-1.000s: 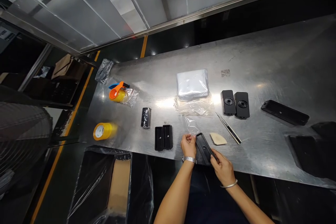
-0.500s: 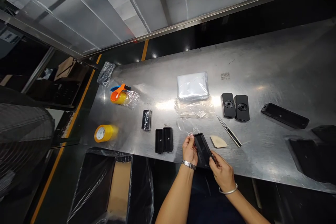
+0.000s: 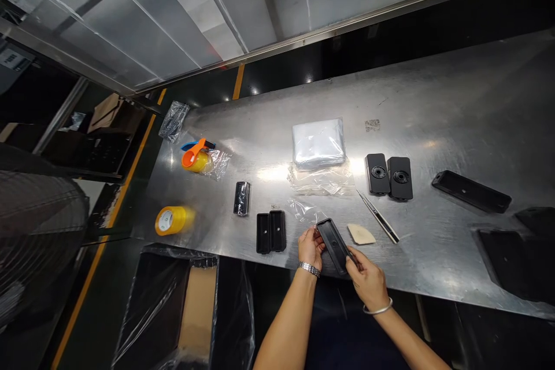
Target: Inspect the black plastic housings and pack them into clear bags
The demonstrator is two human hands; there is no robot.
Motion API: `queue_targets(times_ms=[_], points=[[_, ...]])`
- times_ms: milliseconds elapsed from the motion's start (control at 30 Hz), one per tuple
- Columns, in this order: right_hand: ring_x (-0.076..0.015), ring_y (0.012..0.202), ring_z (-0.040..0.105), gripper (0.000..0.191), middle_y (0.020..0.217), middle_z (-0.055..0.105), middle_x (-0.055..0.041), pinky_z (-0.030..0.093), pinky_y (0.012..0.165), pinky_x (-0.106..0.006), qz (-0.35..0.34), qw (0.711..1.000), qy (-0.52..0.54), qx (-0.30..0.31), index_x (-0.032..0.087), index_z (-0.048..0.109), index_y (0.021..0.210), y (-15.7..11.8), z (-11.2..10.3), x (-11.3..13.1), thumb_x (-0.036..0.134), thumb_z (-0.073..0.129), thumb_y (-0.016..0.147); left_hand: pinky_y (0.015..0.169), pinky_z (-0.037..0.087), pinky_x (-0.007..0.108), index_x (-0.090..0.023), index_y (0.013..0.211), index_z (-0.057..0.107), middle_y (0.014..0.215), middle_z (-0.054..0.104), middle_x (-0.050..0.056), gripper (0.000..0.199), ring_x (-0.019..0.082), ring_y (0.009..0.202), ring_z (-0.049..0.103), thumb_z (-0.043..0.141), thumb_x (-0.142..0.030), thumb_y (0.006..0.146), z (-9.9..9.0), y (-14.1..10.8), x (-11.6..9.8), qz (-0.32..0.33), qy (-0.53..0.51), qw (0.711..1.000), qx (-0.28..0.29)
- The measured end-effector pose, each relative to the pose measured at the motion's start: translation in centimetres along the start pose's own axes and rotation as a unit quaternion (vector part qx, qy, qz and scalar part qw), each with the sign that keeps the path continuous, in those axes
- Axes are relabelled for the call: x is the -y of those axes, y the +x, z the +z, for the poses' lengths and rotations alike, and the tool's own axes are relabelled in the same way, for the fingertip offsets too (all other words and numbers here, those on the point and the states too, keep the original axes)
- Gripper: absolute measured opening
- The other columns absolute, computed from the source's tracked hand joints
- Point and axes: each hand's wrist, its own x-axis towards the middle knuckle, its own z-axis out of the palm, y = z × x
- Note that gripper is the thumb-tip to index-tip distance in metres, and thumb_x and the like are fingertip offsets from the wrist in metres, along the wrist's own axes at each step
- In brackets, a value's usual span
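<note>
My right hand [image 3: 367, 283] grips the near end of a long, hollow black plastic housing [image 3: 335, 247], thumb on top. The housing is tilted, with its open side up and a small round hole in its floor. My left hand [image 3: 309, 248] is closed against the left side of its far end, fingers partly hidden. A clear plastic bag [image 3: 303, 209] lies crumpled just beyond my left hand. To the right are a beige wedge-shaped pad [image 3: 361, 235] and a utility knife [image 3: 378, 217]. Left of my hands, two shorter black housings [image 3: 271, 232] lie side by side.
A stack of clear bags [image 3: 318, 143] lies mid-table. Two black parts with round fittings [image 3: 389, 177] are right of it, and another long black housing [image 3: 472, 191] farther right. Yellow tape [image 3: 171, 220] and an orange tape dispenser [image 3: 197, 156] stand left. A plastic-lined box [image 3: 150, 300] is below the edge.
The clear bag has dropped flatter onto the table, away from my left fingertips. My left hand has shifted slightly left, and the housing has turned to show more of its inside.
</note>
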Motion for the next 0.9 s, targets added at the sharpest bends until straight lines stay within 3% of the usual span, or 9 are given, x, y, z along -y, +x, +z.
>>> queue_targets(times_ms=[100,200,333,400,500,667,900], points=[[-0.0118,0.040,0.053,0.037,0.051,0.063,0.0004,0.044,0.042,-0.023,0.005,1.000,-0.011,0.019,0.012,0.066,0.098,0.4,0.1,-0.4,0.036,0.041,0.084,0.049,0.045,0.022,-0.012,0.080,0.057,0.065,0.056,-0.002,0.029,0.007,0.050,0.051,0.046,-0.038,0.088,-0.6,0.6,-0.1,0.023,0.123,0.992,0.006],[-0.0086,0.041,0.052,0.033,0.052,0.059,0.0041,0.044,0.044,-0.022,0.005,0.999,-0.030,0.035,0.014,0.064,0.093,0.8,0.4,-1.0,0.040,0.046,0.087,0.054,0.046,0.025,-0.012,0.075,0.057,0.062,0.055,-0.003,0.028,0.008,0.052,0.052,0.050,-0.037,0.086,-1.5,1.0,-0.2,0.085,0.245,0.966,-0.013],[-0.0085,0.052,0.058,0.035,0.069,0.065,0.0009,0.049,0.053,-0.024,-0.002,0.998,-0.044,0.046,0.015,0.062,0.095,1.0,1.0,-1.7,0.045,0.046,0.088,0.079,0.045,0.038,-0.016,0.091,0.057,0.084,0.059,0.005,0.016,0.019,0.083,0.058,0.052,-0.029,0.083,-2.7,0.4,-0.6,0.231,0.349,0.907,-0.056],[-0.0096,0.058,0.060,0.034,0.077,0.067,-0.0011,0.050,0.057,-0.026,-0.006,0.998,-0.049,0.046,0.015,0.061,0.097,0.9,1.3,-2.0,0.044,0.046,0.088,0.089,0.040,0.039,-0.020,0.102,0.056,0.101,0.058,0.009,0.021,0.022,0.100,0.053,0.046,-0.024,0.084,-2.9,0.2,-0.7,0.301,0.380,0.874,-0.038],[-0.0112,0.066,0.062,0.033,0.085,0.067,-0.0028,0.052,0.063,-0.029,-0.013,0.997,-0.058,0.040,0.015,0.060,0.100,0.9,1.7,-2.4,0.043,0.047,0.089,0.095,0.037,0.039,-0.021,0.110,0.055,0.109,0.057,0.009,0.029,0.022,0.105,0.050,0.040,-0.017,0.085,-3.0,0.5,-0.5,0.373,0.416,0.829,0.010],[-0.0120,0.069,0.063,0.033,0.090,0.067,-0.0042,0.052,0.066,-0.031,-0.023,0.997,-0.064,0.032,0.015,0.060,0.102,1.0,2.0,-2.9,0.042,0.047,0.089,0.094,0.038,0.042,-0.017,0.110,0.052,0.106,0.055,0.012,0.030,0.024,0.104,0.047,0.045,-0.014,0.081,-3.2,2.1,-0.3,0.424,0.455,0.783,0.016],[-0.0109,0.060,0.061,0.031,0.079,0.068,-0.0027,0.051,0.059,-0.027,-0.019,0.998,-0.056,0.024,0.015,0.061,0.100,1.2,0.8,-2.7,0.039,0.046,0.089,0.083,0.045,0.037,-0.017,0.090,0.058,0.092,0.054,0.008,0.012,0.020,0.091,0.052,0.046,-0.019,0.085,-3.0,3.1,-0.8,0.433,0.484,0.760,-0.007]])
